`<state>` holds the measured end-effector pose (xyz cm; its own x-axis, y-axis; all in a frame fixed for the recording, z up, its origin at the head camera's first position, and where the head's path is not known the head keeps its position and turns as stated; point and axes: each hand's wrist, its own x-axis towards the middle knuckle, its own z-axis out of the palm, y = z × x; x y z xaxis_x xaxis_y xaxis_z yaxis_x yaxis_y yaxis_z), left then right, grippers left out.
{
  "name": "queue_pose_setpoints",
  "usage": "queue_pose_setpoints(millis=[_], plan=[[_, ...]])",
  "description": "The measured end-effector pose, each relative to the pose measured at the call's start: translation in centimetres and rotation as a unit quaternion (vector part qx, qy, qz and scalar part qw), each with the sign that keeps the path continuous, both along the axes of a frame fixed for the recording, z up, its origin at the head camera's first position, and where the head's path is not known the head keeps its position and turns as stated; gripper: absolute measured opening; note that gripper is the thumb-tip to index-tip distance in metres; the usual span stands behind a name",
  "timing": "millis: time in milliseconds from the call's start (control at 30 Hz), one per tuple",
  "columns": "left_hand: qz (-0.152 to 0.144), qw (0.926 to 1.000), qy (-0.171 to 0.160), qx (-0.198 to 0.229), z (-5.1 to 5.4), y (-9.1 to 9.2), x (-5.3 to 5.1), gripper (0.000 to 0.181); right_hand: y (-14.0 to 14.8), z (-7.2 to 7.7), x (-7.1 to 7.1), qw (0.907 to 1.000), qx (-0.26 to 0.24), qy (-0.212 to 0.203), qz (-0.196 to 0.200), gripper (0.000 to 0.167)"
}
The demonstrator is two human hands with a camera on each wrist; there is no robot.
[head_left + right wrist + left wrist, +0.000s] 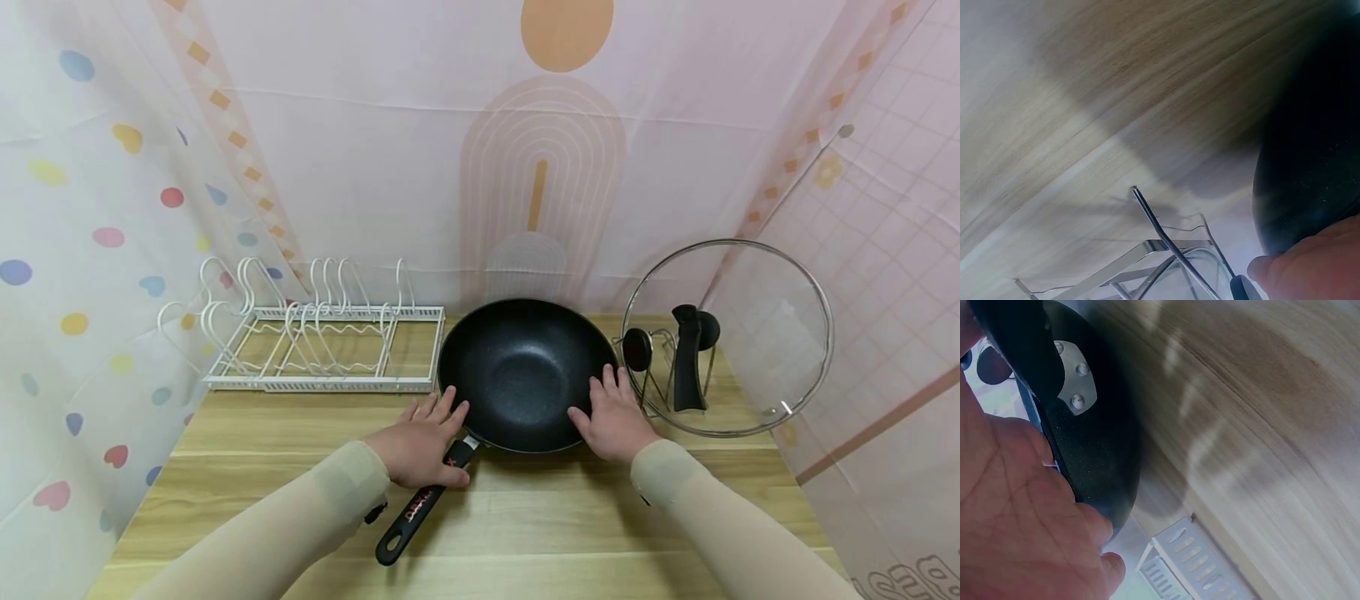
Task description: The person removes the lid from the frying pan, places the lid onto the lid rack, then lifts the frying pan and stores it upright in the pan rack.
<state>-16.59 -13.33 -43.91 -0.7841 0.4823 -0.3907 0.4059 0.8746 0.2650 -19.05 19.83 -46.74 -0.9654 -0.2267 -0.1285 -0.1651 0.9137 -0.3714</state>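
We see a person's left hand [420, 442] lying with fingers spread at the near-left rim of a black pan [528, 375], its thumb crossing the long handle [427, 504]. The right hand [618, 425], fingers likewise wide apart, reaches to the pan's right rim. Neither hand is closed in a grip, though how firmly the fingertips press we cannot tell.

The pan sits mid-table, its hollow face up, its handle slanting toward us and to the left, marked with red lettering. From the left wrist we also make out a silver bracket [1083, 378] with rivets where handle meets pan.

Just left of the pan, a white wire rack [345, 385] with looped uprights lies along the back of the wood-grain table [540, 533]. On the right, close to the right hand, we find a metal stand [637, 350] with black discs and, upright in it, a clear glass lid [765, 333] with a black grip [688, 367]. Beyond them hang printed curtains [360, 167], the left one dotted with colored hearts and spots.
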Motion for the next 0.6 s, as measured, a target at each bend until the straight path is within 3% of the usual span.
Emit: queue_pose_setpoints(millis=[600], plan=[[0.005, 0.9999, -0.002, 0.015, -0.69, -0.15, -0.75, 0.104, -0.11, -0.39, -0.58, 0.9998, 0.012, 0.014, -0.003, 0.073]])
